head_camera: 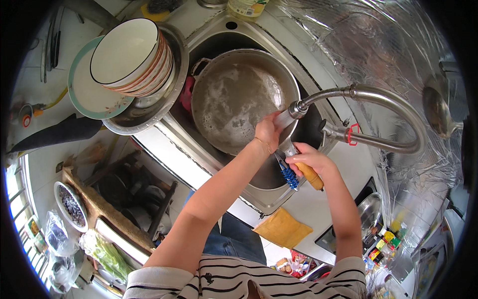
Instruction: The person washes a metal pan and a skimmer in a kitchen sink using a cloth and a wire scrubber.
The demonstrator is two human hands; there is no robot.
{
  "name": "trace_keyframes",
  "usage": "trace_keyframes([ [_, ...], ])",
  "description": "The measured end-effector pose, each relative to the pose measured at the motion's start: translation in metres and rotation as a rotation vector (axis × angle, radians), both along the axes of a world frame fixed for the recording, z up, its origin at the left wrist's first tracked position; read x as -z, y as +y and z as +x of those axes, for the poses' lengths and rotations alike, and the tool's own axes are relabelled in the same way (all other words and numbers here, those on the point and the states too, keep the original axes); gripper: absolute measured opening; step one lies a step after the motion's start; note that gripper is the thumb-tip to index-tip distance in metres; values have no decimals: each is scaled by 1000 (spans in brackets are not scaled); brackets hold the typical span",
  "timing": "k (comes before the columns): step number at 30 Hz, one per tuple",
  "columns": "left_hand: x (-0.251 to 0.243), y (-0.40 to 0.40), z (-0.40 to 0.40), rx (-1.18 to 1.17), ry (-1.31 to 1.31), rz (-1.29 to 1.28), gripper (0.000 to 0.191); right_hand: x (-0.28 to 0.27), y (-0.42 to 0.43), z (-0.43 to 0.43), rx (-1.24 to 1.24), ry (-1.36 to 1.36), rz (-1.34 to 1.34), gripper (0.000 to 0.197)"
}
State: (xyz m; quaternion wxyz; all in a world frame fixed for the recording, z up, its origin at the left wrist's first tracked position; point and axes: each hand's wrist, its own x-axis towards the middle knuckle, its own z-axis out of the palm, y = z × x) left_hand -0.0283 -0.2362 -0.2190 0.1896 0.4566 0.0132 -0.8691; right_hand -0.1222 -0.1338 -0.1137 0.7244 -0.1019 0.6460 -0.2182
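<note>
My left hand [269, 131] grips the head of the pull-down faucet [285, 119] at the right edge of a large round pan [239, 101] that holds cloudy, sudsy water. The pan sits in a stainless steel sink [267, 202]. In my right hand [308, 160] is a utensil with a wooden handle [310, 175] and a metal upper part, whose far end is hidden behind the faucet head. A blue bristle brush [289, 175] with a wire stem lies beside that handle, between my hands; whether a hand holds it, I cannot tell.
Stacked bowls [125, 52] and a green-rimmed plate [80, 86] rest on a metal basin [175, 93] at the sink's left. The curved faucet hose [405, 101] arches at right. A yellow cloth [283, 228] lies on the near counter edge. A dark knife blade [59, 132] shows at far left.
</note>
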Motion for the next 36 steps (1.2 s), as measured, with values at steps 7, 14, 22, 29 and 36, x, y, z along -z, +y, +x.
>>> trace_keyframes([
  [7,-13,-5,9,124,115,-34,35,-39,10,28,71,-98,-38,20],
  [14,3,1,9,-24,173,-60,26,-65,25,48,93,126,-57,21],
  [22,-46,-3,11,19,86,-38,28,-89,39,58,63,442,-104,23],
  [29,-42,5,12,-45,140,-55,26,-113,45,76,82,581,-71,30],
  [36,-49,3,21,-12,123,-60,25,-115,54,76,103,624,-84,29],
])
